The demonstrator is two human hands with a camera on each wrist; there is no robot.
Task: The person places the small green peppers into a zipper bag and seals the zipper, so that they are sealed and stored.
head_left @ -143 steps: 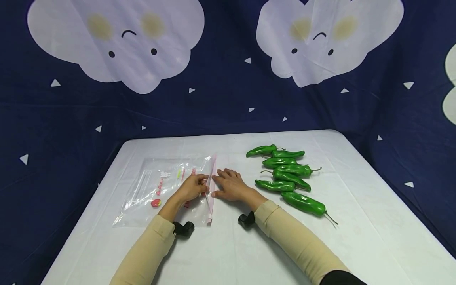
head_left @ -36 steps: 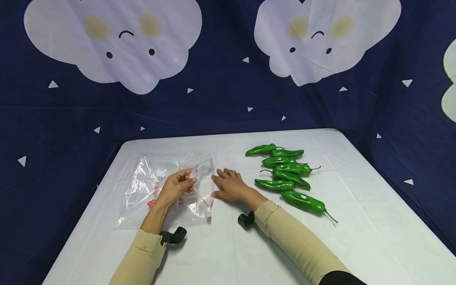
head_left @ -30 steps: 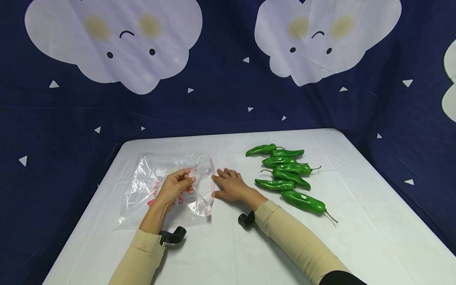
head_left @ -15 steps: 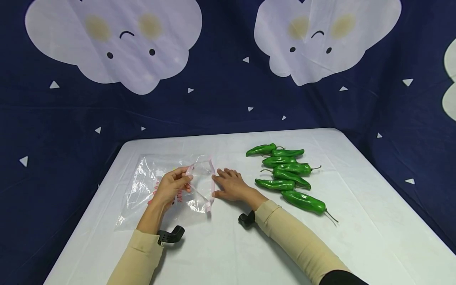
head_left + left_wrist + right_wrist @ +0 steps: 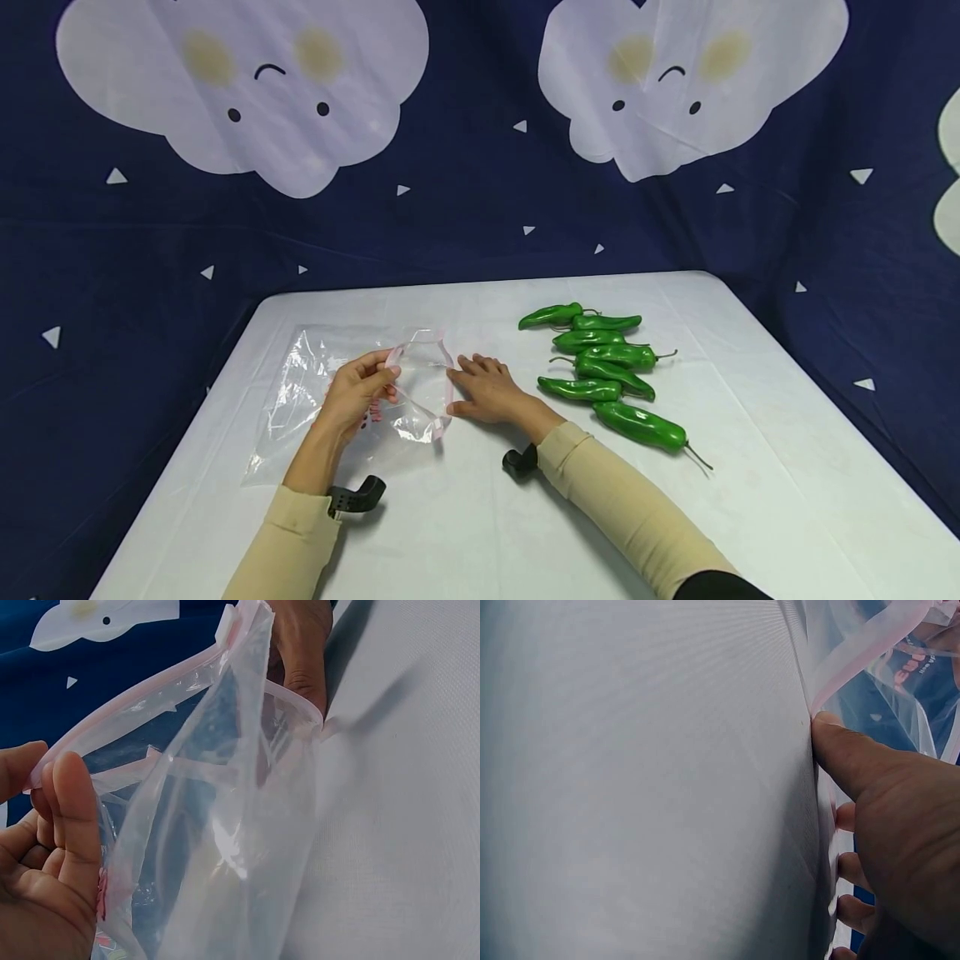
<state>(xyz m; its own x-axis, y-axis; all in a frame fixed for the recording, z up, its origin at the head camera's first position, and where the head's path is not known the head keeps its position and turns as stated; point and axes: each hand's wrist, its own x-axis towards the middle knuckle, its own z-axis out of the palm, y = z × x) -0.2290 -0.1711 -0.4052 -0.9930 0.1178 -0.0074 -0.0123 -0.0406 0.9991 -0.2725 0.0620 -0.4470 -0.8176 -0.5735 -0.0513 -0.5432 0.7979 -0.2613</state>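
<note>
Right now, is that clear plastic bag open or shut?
Open: the left hand holds one pink edge apart from the edge the right hand touches.

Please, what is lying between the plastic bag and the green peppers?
In the head view, the right hand lies between the plastic bag and the green peppers. The hand touches the bag; farther back, only white table shows between them.

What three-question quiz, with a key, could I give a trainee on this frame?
1. How many peppers lie on the table?
2. Which hand pinches the pink rim of the bag: (a) left or (b) right?
3. True or false: the bag's mouth is closed.

Key:
1. Seven.
2. (a) The left hand; the right hand touches the rim too, its fingers spread.
3. False; it gapes open.
</note>
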